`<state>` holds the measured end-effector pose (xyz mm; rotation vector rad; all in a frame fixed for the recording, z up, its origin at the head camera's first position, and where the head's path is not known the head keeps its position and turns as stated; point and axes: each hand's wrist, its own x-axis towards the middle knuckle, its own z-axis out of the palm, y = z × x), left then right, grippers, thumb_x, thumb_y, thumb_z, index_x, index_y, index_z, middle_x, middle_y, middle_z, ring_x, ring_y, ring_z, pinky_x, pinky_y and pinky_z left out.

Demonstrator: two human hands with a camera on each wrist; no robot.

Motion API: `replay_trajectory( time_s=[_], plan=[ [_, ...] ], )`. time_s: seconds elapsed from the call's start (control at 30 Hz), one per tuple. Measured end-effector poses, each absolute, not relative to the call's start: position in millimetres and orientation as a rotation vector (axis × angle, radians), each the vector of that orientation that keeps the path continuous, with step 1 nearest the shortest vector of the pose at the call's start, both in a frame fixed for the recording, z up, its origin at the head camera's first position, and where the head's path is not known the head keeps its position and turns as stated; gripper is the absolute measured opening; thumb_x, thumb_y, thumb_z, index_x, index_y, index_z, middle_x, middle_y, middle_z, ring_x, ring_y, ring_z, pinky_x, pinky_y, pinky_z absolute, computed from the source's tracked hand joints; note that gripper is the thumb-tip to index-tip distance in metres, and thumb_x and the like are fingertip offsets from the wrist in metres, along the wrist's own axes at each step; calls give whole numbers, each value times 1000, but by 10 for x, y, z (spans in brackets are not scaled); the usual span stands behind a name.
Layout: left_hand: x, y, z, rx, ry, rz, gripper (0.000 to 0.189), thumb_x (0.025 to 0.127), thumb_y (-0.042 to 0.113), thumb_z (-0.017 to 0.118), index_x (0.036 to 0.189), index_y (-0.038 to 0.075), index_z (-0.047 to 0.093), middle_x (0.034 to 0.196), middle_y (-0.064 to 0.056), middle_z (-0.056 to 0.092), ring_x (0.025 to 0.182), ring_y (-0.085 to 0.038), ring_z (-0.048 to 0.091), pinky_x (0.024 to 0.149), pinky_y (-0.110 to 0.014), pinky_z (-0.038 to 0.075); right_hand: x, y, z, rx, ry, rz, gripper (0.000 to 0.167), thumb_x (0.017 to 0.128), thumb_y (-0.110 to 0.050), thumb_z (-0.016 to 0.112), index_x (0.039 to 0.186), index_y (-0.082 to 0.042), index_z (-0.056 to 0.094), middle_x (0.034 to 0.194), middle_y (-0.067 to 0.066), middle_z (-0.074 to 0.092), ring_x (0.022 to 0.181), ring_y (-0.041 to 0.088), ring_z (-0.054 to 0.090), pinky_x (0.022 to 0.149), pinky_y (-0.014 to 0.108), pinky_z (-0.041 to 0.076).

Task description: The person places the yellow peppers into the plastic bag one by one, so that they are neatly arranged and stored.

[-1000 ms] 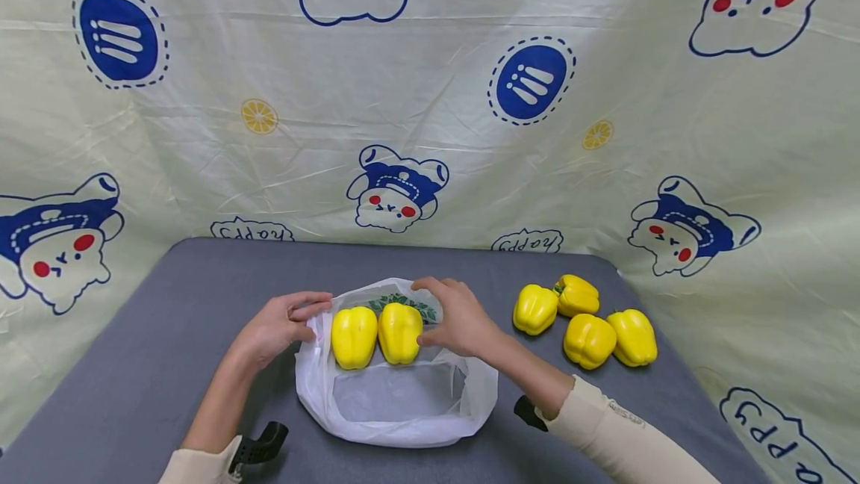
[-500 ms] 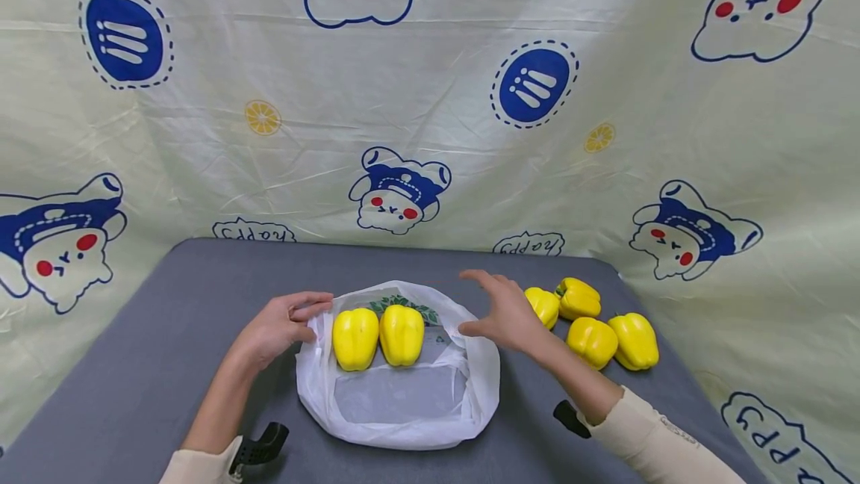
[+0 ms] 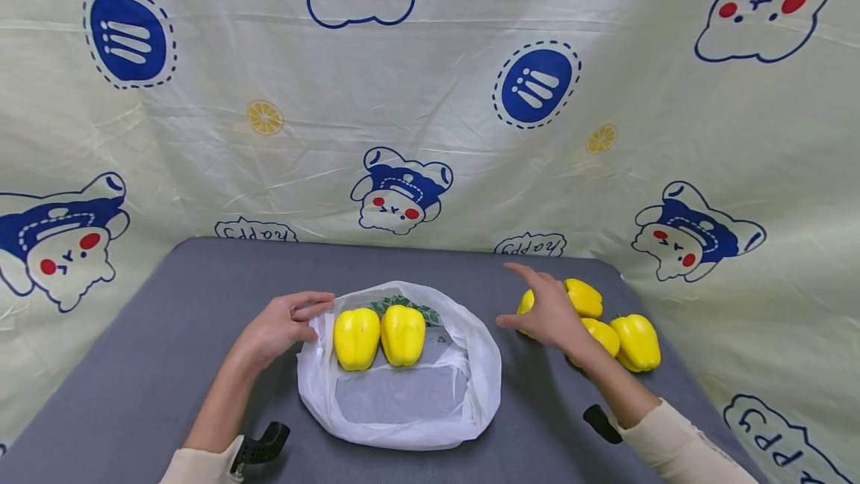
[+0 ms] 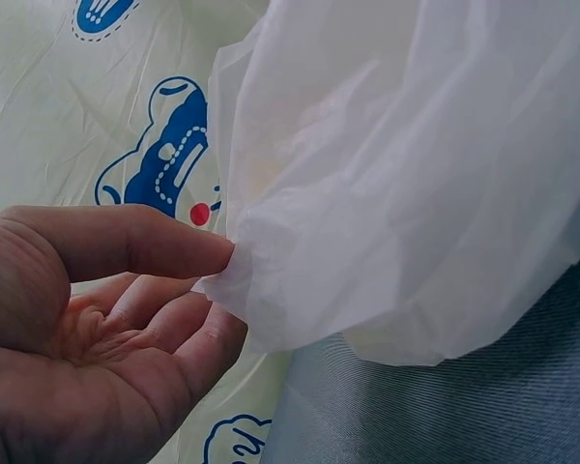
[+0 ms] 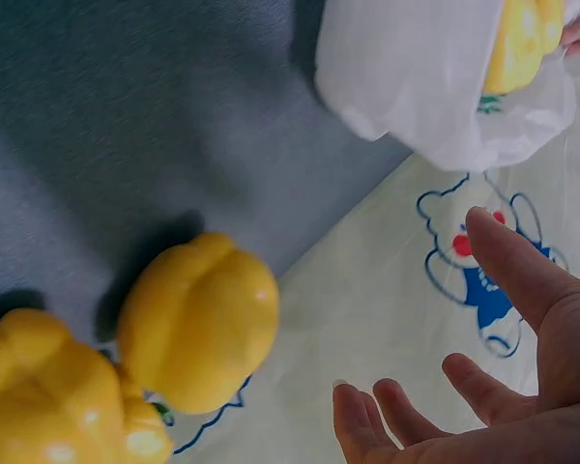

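A white plastic bag (image 3: 403, 435) stands with its mouth spread wide on the table, and two yellow bell peppers (image 3: 356, 339) sit side by side in it. My left hand (image 3: 277, 331) pinches the bag's left rim between thumb and fingers, as the left wrist view shows. My right hand (image 3: 547, 310) is over the loose yellow peppers at the right, thumb and fingers spread, holding nothing. In the right wrist view the nearest pepper (image 5: 201, 324) lies apart from the fingers. In the head view the hand and forearm partly hide some of these peppers.
A grey table (image 3: 222, 275) carries everything. A pale printed curtain (image 3: 430, 81) hangs behind it. To the right, another pepper (image 3: 636, 343) lies at the group's outer side, close to the table's right edge. Black straps (image 3: 263, 448) circle both wrists.
My right hand has moved off the right-hand pepper in the bag and travelled right, to the loose peppers. The left hand keeps its hold on the bag rim.
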<state>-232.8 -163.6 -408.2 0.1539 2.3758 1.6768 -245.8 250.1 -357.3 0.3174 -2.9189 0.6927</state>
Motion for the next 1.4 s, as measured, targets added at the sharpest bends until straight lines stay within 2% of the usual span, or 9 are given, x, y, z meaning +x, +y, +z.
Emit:
replay_trajectory(
  time_s=[0.4, 0.67, 0.9, 1.17, 1.4],
  plan=[
    [-2313, -1630, -4089, 135, 2376, 1685, 66, 81, -13, 58, 145, 3, 53, 148, -17, 55, 145, -39, 42, 110, -54, 45, -2466, 2854, -3659, 190, -2929, 692, 90, 78, -34, 85, 153, -11, 40, 148, 32, 46, 135, 53, 40, 105, 72, 36],
    [-2315, -1631, -4088, 135, 2366, 1696, 67, 81, -13, 59, 145, 3, 53, 149, -17, 55, 145, -39, 42, 111, -54, 43, -2433, 3114, -3694, 126, -2979, 658, 92, 78, -36, 85, 153, -8, 40, 150, 32, 44, 138, 59, 29, 106, 76, 26],
    [-2320, -1630, -4072, 139, 2368, 1692, 66, 81, -14, 58, 145, 2, 53, 149, -18, 55, 145, -39, 42, 111, -54, 43, -2360, 3339, -3700, 110, -3001, 608, 92, 79, -37, 85, 151, -5, 39, 147, 35, 44, 133, 59, 34, 104, 73, 26],
    [-2319, -1630, -4080, 135, 2370, 1693, 67, 80, -14, 58, 145, 3, 54, 148, -17, 55, 145, -39, 42, 111, -54, 43, -2318, 3530, -3741, 74, -3035, 555, 99, 76, -46, 85, 150, 0, 38, 147, 39, 41, 132, 60, 35, 105, 71, 26],
    [-2319, -1624, -4081, 130, 2380, 1691, 67, 79, -14, 59, 144, 3, 54, 148, -17, 56, 144, -39, 43, 110, -53, 45, -2295, 3635, -3810, 63, -3064, 509, 95, 76, -44, 84, 147, 3, 42, 145, 41, 43, 128, 60, 39, 104, 69, 23]
  ],
)
